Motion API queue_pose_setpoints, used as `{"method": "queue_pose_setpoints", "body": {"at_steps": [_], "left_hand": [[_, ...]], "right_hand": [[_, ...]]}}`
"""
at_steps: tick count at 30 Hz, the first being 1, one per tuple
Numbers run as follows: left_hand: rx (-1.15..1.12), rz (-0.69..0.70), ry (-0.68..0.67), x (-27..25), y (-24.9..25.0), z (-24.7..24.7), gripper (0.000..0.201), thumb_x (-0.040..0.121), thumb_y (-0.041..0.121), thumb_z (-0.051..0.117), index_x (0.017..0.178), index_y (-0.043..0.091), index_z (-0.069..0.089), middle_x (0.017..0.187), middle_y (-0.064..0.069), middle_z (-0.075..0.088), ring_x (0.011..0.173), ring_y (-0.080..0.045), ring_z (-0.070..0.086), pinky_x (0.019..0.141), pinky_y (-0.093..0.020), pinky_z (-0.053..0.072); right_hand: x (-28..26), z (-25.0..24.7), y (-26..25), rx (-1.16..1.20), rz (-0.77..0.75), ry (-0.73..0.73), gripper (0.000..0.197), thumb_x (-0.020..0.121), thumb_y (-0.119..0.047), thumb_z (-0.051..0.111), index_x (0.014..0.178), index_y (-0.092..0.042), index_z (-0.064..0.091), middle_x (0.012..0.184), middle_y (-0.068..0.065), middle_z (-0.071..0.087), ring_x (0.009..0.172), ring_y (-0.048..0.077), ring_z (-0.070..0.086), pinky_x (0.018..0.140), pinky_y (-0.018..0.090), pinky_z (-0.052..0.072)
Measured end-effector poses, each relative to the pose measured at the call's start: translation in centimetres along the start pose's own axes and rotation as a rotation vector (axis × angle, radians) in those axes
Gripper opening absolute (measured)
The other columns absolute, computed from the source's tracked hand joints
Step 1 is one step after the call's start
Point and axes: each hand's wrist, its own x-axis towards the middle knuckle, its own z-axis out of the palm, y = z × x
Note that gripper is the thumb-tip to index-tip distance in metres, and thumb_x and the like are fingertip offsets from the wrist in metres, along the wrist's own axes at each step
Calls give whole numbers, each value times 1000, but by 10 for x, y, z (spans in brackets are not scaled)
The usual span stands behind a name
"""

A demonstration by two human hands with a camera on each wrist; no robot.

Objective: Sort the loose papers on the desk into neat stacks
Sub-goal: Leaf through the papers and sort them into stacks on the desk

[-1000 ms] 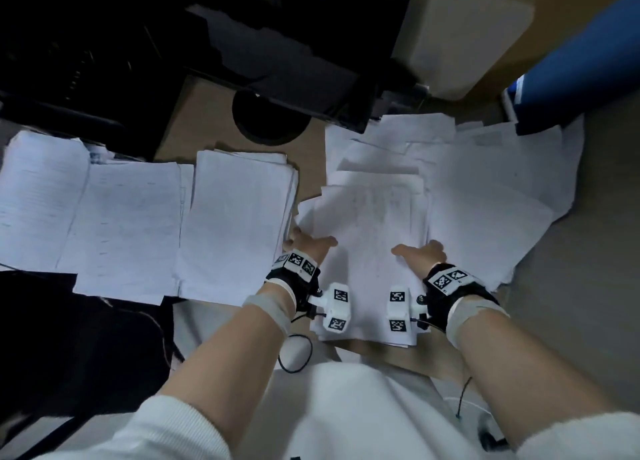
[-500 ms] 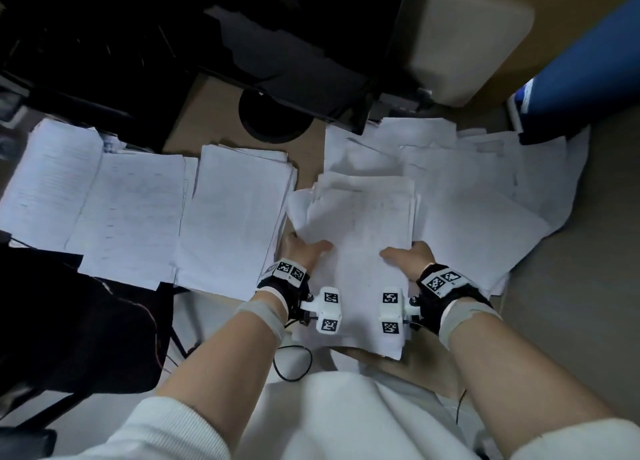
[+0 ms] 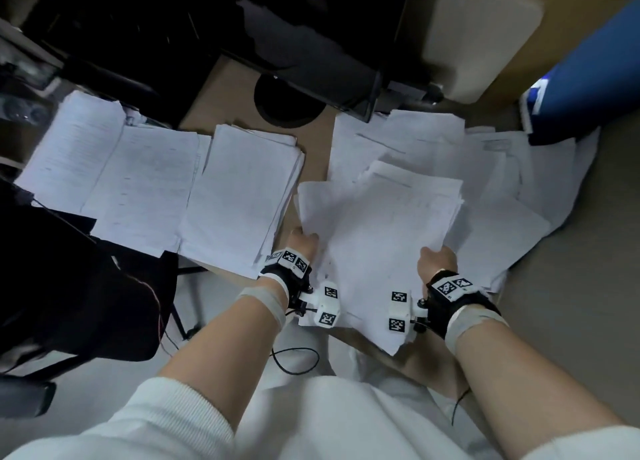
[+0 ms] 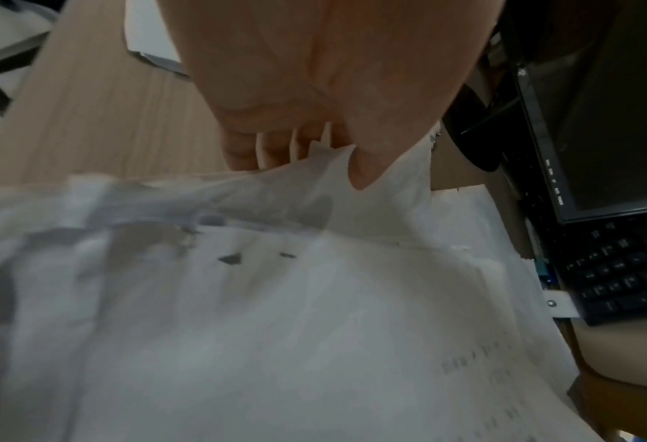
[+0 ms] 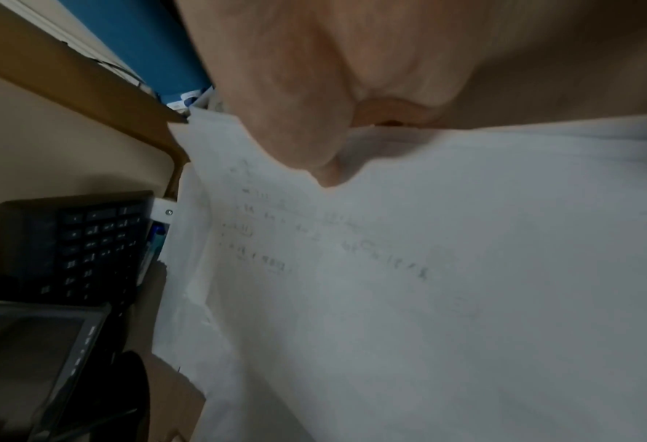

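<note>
Left hand (image 3: pixel 304 243) and right hand (image 3: pixel 437 261) each grip a side of the paper bundle (image 3: pixel 377 237), apparently raised off the loose papers (image 3: pixel 491 168)

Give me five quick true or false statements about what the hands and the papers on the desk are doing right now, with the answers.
1. Both hands grip the same bundle of papers. True: the left hand holds its left edge, the right hand its right edge.
2. The left hand's thumb lies on top of the sheets. True, as the left wrist view shows: thumb above, fingers below.
3. The neat stacks lie to the right of the bundle. False: they lie to its left; the loose pile is on the right.
4. The right hand is empty. False: it grips the bundle.
5. A keyboard rests on top of the loose pile. False: the keyboard lies beyond the papers.
</note>
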Motion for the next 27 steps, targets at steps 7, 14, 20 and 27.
{"method": "queue_pose_setpoints", "body": {"at_steps": [7,14,20,27], "left_hand": [[23,7,192,-1,14,-4,52,85,11,59,135,8,41,136,-16,45,116,-39,55,94,-39,47],[68,63,-60,19,30,-12,58,88,34,68,133,4,48,111,-13,65,90,-32,67,70,-36,58],[172,33,-220,41,47,-15,69,81,27,81,133,-2,47,126,-4,54,120,-22,54,95,-31,44],[143,91,-311,49,58,-17,49,78,12,82,121,-2,64,116,-18,69,107,-33,65,94,-39,53]], "right_hand": [[10,1,-20,96,-17,-28,38,99,-10,44,134,4,49,133,19,57,119,36,56,91,31,42],[8,16,-46,-7,-23,-144,33,97,5,41,129,10,51,124,18,59,100,30,55,65,18,40],[8,36,-54,22,-51,-248,68,77,-29,73,135,-3,51,130,14,61,112,28,61,98,36,49],[6,30,-63,113,120,-165,98,60,-40,88,140,-5,44,135,11,57,116,29,59,98,40,49]]}}
